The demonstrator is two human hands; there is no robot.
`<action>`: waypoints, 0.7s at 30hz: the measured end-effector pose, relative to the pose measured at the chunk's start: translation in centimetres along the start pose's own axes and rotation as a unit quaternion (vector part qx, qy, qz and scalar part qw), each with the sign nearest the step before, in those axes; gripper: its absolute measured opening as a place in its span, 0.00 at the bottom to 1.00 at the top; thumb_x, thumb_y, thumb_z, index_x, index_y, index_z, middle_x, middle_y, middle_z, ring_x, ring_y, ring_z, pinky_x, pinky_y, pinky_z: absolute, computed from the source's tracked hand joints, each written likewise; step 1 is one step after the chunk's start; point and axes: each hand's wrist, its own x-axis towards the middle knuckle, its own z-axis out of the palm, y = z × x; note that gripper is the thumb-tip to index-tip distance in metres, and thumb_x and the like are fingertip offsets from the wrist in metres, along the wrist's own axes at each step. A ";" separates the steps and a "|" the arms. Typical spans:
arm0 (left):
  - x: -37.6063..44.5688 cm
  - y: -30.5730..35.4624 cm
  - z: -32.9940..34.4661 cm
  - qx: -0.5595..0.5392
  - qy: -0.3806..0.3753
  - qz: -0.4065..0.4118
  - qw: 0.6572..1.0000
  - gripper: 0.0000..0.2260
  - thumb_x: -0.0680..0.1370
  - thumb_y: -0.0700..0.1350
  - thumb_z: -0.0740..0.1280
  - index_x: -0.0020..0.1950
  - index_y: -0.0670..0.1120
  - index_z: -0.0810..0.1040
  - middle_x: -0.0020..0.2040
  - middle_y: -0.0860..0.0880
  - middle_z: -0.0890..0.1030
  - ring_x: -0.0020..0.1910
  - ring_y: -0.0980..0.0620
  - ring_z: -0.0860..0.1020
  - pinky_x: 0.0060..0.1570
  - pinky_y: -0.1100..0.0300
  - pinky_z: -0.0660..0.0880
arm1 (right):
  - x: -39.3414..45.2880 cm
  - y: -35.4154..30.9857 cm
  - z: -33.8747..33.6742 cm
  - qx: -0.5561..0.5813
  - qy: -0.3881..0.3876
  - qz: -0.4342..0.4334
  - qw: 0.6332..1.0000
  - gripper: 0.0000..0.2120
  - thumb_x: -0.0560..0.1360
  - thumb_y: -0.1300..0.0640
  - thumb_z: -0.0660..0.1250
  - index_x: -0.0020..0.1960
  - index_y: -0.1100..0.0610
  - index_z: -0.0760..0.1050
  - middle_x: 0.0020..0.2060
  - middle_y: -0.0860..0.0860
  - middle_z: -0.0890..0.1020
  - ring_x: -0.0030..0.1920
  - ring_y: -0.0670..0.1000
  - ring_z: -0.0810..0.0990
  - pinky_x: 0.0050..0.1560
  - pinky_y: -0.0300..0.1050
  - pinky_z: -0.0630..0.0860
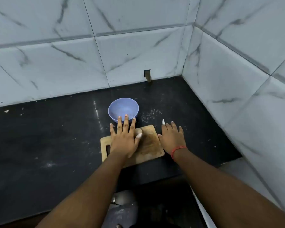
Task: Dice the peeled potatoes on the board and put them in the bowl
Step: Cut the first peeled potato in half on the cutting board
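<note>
The head view shows both the left hand (124, 140) and right hand (171, 137) flat, fingers straight, gripping nothing, over the stained wooden cutting board (148, 145), no potato visible, the round blue plastic bowl (123, 109) apparently empty, so dicing seems unstarted.

No readable text or labels

Bowl (123, 109) just behind board (150, 145), bare counter (39, 137) leftward

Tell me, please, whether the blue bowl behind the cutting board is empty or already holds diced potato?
Empty, as far as shows: the blue bowl stands upright and its inside is bare blue. The left hand's fingertips hide a little of its near rim.
</note>
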 end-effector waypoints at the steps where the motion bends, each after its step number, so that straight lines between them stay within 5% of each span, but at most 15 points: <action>1: -0.3 0.2 0.0 0.005 -0.008 -0.007 1.000 0.34 0.80 0.66 0.38 0.83 0.51 0.51 0.83 0.46 0.44 0.81 0.43 0.39 0.75 0.32 0.43 | -0.5 0.1 0.0 -0.012 0.006 -0.002 1.000 0.24 0.81 0.45 0.56 0.73 0.54 0.64 0.70 0.51 0.71 0.75 0.55 0.61 0.74 0.60 0.59; 6: -1.8 -0.1 1.4 0.013 -0.002 -0.006 1.000 0.35 0.80 0.67 0.39 0.83 0.52 0.51 0.83 0.46 0.44 0.81 0.42 0.41 0.75 0.33 0.41 | -2.1 0.1 1.1 -0.027 0.038 0.014 0.999 0.18 0.78 0.46 0.64 0.64 0.53 0.71 0.59 0.50 0.75 0.60 0.54 0.72 0.59 0.53 0.72; 17: -4.0 -3.2 1.3 0.005 -0.019 -0.073 0.997 0.36 0.78 0.67 0.35 0.83 0.51 0.47 0.83 0.45 0.44 0.81 0.42 0.38 0.76 0.34 0.40 | -2.4 0.0 1.3 0.117 0.051 0.095 0.987 0.08 0.78 0.59 0.64 0.56 0.58 0.73 0.54 0.56 0.77 0.54 0.57 0.77 0.52 0.50 0.74; 21: -4.8 -4.1 1.1 -0.012 -0.031 -0.102 0.994 0.37 0.78 0.67 0.34 0.83 0.51 0.44 0.83 0.45 0.41 0.81 0.43 0.36 0.76 0.34 0.38 | -2.5 0.0 1.0 0.182 0.039 0.106 0.977 0.05 0.79 0.60 0.61 0.52 0.58 0.74 0.53 0.55 0.74 0.43 0.55 0.77 0.41 0.46 0.73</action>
